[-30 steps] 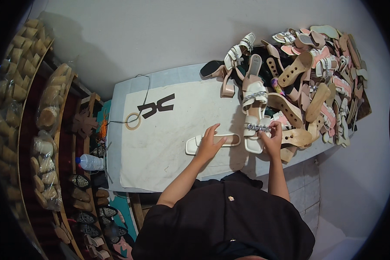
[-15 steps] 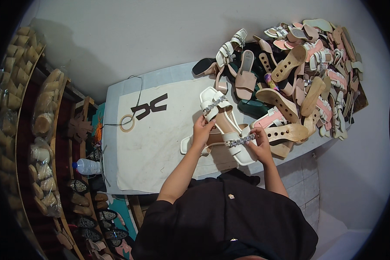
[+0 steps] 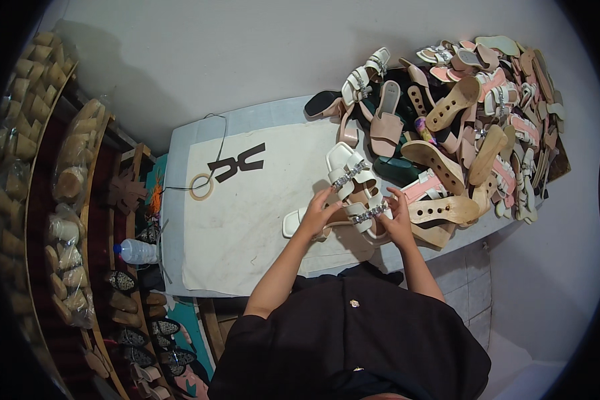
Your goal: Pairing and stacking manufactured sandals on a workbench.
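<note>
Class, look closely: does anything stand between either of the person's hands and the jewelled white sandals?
Nothing visible does. The left hand and right hand both touch the jewelled white sandals directly. The plain white sandal lies on the table, partly hidden by the left hand.

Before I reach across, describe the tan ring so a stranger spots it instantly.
On the pale table, find the left side of the white sheet. Just lower left of the dark cutouts lies the tan ring, round where they are angular.
</note>
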Demonstrator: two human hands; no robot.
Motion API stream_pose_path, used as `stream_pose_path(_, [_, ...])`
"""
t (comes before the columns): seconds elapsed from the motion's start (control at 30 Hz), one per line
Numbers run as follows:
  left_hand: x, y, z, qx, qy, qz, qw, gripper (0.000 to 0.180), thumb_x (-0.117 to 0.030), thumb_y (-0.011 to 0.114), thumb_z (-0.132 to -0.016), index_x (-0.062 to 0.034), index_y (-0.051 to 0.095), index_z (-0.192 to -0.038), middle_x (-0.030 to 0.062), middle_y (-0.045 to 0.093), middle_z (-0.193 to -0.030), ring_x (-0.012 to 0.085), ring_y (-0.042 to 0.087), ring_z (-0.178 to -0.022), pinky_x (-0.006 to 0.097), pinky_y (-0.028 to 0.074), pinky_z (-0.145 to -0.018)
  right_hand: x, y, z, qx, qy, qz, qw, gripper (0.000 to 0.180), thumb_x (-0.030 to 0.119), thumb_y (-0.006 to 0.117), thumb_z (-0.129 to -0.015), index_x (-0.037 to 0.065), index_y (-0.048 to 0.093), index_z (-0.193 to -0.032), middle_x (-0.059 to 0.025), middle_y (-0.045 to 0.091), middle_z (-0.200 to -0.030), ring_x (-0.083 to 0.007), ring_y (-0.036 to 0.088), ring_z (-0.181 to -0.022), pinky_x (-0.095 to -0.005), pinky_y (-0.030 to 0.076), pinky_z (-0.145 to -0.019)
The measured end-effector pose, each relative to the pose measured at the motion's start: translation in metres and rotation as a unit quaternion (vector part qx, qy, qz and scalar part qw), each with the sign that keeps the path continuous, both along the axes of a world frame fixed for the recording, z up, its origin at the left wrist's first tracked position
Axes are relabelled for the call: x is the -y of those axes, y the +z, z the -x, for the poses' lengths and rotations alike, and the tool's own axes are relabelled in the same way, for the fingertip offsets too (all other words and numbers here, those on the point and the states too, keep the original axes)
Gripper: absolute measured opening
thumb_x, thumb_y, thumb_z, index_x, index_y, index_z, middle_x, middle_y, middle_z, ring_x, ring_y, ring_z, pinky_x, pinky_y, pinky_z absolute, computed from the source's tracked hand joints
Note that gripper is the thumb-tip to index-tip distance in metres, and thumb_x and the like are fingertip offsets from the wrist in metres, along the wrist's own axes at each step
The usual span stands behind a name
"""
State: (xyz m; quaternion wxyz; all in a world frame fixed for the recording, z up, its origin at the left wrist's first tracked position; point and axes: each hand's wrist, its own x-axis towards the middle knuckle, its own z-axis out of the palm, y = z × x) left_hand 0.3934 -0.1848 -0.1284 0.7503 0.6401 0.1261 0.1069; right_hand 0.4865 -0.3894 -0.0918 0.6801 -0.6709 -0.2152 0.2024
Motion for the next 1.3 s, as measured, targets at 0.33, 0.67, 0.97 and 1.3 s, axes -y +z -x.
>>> stream_pose_path(0.33, [-0.012,-0.011,0.073,-0.309,-0.084,-0.483,0.815,0.103,-0.04,0.078,-0.051,-0.016,0.027,-0.137,0.0155,0.025,-0.14,0.0315,0.021,-0.131,0.058,0.015,-0.1,-0.065,-0.015,-0.065,-0.032,0.244,0.062,0.967,0.069,-0.012,0.057,-0.064,0.013,0.037,-0.126,-0.0117,0.051,-0.107,-0.0181,0.05,-0.1,-0.0284,0.043,-0.084])
stream_pose_path(0.67, [-0.011,-0.019,0.075,-0.29,-0.037,-0.483,0.825,0.098,-0.033,0.079,-0.053,-0.0198,0.027,-0.136,0.0144,0.023,-0.141,0.0295,0.018,-0.133,0.06,0.011,-0.101,-0.113,-0.021,-0.092,0.315,0.191,0.321,0.872,0.063,0.006,0.059,-0.064,0.017,0.042,-0.124,-0.0146,0.051,-0.119,-0.0277,0.052,-0.107,-0.0501,0.036,-0.092])
stream_pose_path(0.97, [-0.019,0.002,0.067,-0.274,-0.087,-0.429,0.856,0.115,-0.04,0.081,-0.046,-0.0156,0.019,-0.139,0.0154,0.034,-0.136,0.0291,0.026,-0.131,0.059,0.008,-0.101,-0.09,-0.035,-0.054,0.32,0.185,0.546,0.752,0.113,0.042,0.082,-0.044,0.022,0.023,-0.137,-0.0148,0.045,-0.121,-0.0337,0.045,-0.114,-0.0647,0.022,-0.096])
stream_pose_path(1.3, [-0.007,-0.021,0.073,-0.249,-0.045,-0.453,0.855,0.113,-0.051,0.078,-0.051,-0.0142,0.017,-0.14,0.0163,0.031,-0.138,0.0295,0.025,-0.131,0.056,0.009,-0.101,-0.082,-0.04,-0.057,0.294,0.144,0.425,0.843,0.093,0.036,0.082,-0.04,0.002,0.044,-0.118,-0.0155,0.047,-0.108,-0.033,0.051,-0.101,-0.0474,0.039,-0.09])
